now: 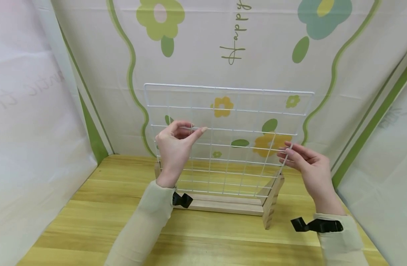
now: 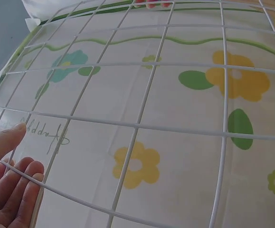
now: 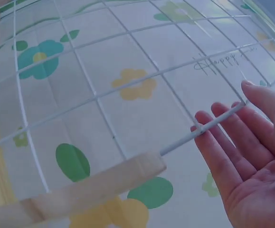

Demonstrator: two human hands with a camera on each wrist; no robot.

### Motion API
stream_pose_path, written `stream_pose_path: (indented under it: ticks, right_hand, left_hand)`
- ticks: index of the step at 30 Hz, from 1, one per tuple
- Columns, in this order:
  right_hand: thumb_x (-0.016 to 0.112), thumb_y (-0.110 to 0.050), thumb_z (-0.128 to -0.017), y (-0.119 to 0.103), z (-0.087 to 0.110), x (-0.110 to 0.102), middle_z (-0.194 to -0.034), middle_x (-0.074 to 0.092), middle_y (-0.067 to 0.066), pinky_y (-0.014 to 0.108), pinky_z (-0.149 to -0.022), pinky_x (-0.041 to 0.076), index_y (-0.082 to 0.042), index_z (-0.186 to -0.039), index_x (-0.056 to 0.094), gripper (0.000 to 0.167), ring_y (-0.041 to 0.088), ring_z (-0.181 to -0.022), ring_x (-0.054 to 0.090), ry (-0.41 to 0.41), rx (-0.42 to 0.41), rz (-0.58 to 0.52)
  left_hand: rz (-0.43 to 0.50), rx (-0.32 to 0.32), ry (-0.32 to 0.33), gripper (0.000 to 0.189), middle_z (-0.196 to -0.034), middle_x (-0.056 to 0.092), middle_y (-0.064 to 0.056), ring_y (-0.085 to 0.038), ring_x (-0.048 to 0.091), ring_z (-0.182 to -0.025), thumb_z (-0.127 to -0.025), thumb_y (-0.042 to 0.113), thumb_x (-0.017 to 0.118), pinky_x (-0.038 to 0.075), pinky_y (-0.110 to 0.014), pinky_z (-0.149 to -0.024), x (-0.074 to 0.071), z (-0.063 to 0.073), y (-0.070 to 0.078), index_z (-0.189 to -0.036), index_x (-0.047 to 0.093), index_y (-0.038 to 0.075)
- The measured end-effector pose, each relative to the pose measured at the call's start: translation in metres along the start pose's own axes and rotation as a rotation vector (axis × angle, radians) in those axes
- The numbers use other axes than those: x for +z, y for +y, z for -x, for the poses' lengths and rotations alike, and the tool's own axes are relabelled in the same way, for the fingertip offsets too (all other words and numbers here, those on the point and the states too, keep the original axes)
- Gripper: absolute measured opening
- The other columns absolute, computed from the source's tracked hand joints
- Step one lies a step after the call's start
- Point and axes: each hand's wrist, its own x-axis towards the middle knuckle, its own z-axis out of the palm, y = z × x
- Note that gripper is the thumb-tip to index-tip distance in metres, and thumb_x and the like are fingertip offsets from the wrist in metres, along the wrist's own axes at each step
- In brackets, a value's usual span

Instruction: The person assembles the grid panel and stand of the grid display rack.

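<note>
A white wire grid panel [image 1: 230,129] stands upright in a wooden stand [image 1: 226,205], leaning slightly. My left hand [image 1: 176,149] is at the panel's left half, thumb and fingers spread apart. From the left wrist view, a wire passes across the fingers [image 2: 21,190], while the thumb [image 2: 9,140] stays separated from them. On the other side, my right hand [image 1: 313,170] holds the panel's right edge wire between thumb and fingers. Its fingertips [image 3: 201,121] lie along that wire in the right wrist view, just beyond the end of a wooden side piece [image 3: 113,185].
The stand rests on a yellow wood-grain table [image 1: 77,221]. Behind it hangs a white cloth backdrop [image 1: 270,55] with printed flowers, and cloth walls [image 1: 30,129] flank the table. Black straps [image 1: 323,225] with small mounts sit on both wrists.
</note>
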Motion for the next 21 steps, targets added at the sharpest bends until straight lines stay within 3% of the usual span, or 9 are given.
stream_pose_path:
  ticks: [5, 12, 17, 21]
  right_hand:
    - [0.067, -0.002, -0.098, 0.001, -0.005, 0.002, -0.095, 0.076, 0.013, 0.035, -0.077, 0.058, 0.018, -0.117, 0.065, 0.028, 0.023, -0.081, 0.076, 0.008, -0.066, -0.001]
    - [0.068, 0.000, -0.097, 0.002, -0.005, 0.004, -0.092, 0.076, 0.014, 0.034, -0.073, 0.059, 0.018, -0.112, 0.066, 0.024, 0.023, -0.078, 0.076, 0.029, -0.117, 0.019]
    - [0.068, -0.001, -0.097, 0.001, -0.005, 0.007, -0.093, 0.076, 0.014, 0.035, -0.072, 0.059, 0.019, -0.112, 0.065, 0.025, 0.023, -0.077, 0.076, 0.050, -0.123, 0.025]
    - [0.068, -0.001, -0.097, 0.001, -0.004, 0.007, -0.094, 0.076, 0.014, 0.034, -0.072, 0.059, 0.020, -0.113, 0.064, 0.027, 0.023, -0.077, 0.076, 0.058, -0.123, 0.027]
  left_hand:
    - [-0.006, -0.009, -0.002, 0.031, -0.075, 0.073, 0.001, -0.013, 0.068, -0.062, -0.078, 0.024, 0.092, 0.054, -0.024, -0.056, -0.001, 0.002, -0.002, -0.090, 0.073, 0.003]
    - [-0.006, -0.001, -0.034, 0.030, -0.079, 0.075, 0.000, -0.013, 0.070, -0.066, -0.079, 0.023, 0.091, 0.057, -0.024, -0.059, -0.004, 0.003, -0.003, -0.098, 0.076, 0.006]
    - [0.055, -0.038, -0.070, 0.042, -0.088, 0.077, -0.005, -0.017, 0.074, -0.074, -0.078, 0.021, 0.092, 0.061, -0.030, -0.068, -0.015, 0.005, -0.001, -0.115, 0.077, 0.010]
    - [0.067, -0.048, -0.052, 0.043, -0.091, 0.077, -0.008, -0.019, 0.074, -0.076, -0.076, 0.018, 0.093, 0.061, -0.031, -0.071, -0.031, 0.007, -0.003, -0.116, 0.077, 0.011]
